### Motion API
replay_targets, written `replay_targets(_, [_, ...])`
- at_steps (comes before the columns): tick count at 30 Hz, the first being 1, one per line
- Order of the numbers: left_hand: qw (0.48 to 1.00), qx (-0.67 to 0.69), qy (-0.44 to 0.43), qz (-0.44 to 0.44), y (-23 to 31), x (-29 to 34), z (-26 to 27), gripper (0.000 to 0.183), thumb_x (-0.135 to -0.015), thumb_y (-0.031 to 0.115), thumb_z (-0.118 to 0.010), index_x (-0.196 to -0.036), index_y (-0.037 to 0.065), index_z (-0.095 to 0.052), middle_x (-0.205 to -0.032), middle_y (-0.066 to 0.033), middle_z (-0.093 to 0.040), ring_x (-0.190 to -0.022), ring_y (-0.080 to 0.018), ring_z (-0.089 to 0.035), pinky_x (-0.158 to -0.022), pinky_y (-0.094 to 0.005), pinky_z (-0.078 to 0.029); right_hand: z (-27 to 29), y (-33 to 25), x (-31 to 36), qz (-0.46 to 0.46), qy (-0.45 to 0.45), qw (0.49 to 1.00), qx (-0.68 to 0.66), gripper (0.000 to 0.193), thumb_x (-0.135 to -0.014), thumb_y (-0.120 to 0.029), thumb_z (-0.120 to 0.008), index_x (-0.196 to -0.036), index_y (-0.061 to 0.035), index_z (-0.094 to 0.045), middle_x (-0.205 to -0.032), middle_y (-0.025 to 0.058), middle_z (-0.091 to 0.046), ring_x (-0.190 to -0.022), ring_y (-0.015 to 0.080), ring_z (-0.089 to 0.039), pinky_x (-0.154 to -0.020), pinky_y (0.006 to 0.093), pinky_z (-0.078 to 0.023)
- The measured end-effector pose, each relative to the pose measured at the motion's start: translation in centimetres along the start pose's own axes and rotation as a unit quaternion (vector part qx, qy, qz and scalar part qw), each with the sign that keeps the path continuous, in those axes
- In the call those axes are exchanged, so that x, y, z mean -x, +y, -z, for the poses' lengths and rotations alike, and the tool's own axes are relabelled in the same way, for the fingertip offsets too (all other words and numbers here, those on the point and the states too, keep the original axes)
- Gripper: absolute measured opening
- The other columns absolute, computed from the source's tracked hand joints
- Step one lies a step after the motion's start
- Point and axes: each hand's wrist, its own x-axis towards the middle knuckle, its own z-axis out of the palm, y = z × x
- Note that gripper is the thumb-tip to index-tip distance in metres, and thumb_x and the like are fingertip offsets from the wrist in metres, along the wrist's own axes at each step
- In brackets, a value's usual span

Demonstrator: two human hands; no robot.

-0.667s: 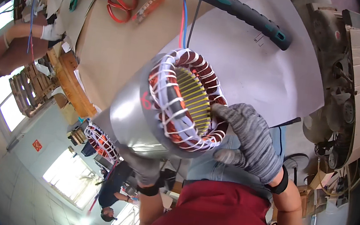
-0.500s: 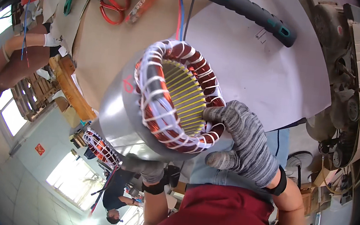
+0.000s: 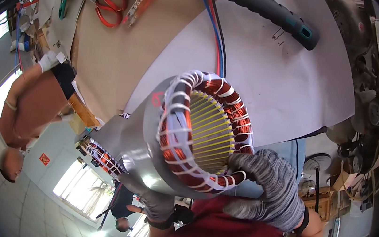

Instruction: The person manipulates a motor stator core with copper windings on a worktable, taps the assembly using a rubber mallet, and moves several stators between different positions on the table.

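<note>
A grey metal motor stator (image 3: 133,135) is tilted in my hands, its open end facing me. Around that end runs a ring of copper winding (image 3: 239,106), laced with white cord; yellow strips line the bore. My right hand (image 3: 275,190), in a grey knit glove, grips the ring's near right edge, with fingers at the bore and thumb outside. My left hand (image 3: 153,200), also gloved, supports the stator's lower side, its fingertips partly hidden. Red, blue and black leads (image 3: 219,41) run from the ring's far side.
A hammer (image 3: 264,9) with a teal-and-black handle lies across the paper sheet (image 3: 293,84) at the far side. Red-handled pliers (image 3: 109,10) and a tool with a clear red handle (image 3: 140,7) lie left of it. A co-worker (image 3: 35,104) stands at the left.
The stator and both hands have moved closer to my body, the winding end shifting right. My right hand still holds the ring. The co-worker at the left has shifted position.
</note>
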Motion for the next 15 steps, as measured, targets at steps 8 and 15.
replay_targets(8, [0.909, -0.324, 0.022, -0.261, -3.1, -0.5, 0.5, 0.093, -0.071, 0.041, -0.064, -0.133, 0.008, -0.004, -0.133, -0.0170, -0.022, -0.116, -0.0280, -0.037, -0.096, -0.0465, -0.031, -1.1, 2.5, -3.1, 0.035, 0.001, 0.997, -0.062, 0.057, -0.062, -0.033, -0.072, -0.109, -0.0058, -0.053, -0.093, 0.0088, -0.057, -0.084, 0.0253, -0.055, -0.074, 0.0337, -0.043])
replay_targets(15, [0.993, -0.033, -0.048, -0.107, -4.7, 0.9, -1.8, 0.072, -0.074, 0.021, -0.067, -0.128, 0.001, -0.024, -0.123, -0.0162, -0.041, -0.107, -0.0230, -0.047, -0.090, -0.0405, -0.038, -1.8, 2.1, -3.8, 0.083, 0.035, 0.995, -0.033, 0.066, -0.056, -0.039, -0.075, -0.108, -0.0046, -0.052, -0.100, 0.0099, -0.057, -0.094, 0.0275, -0.054, -0.081, 0.0352, -0.042])
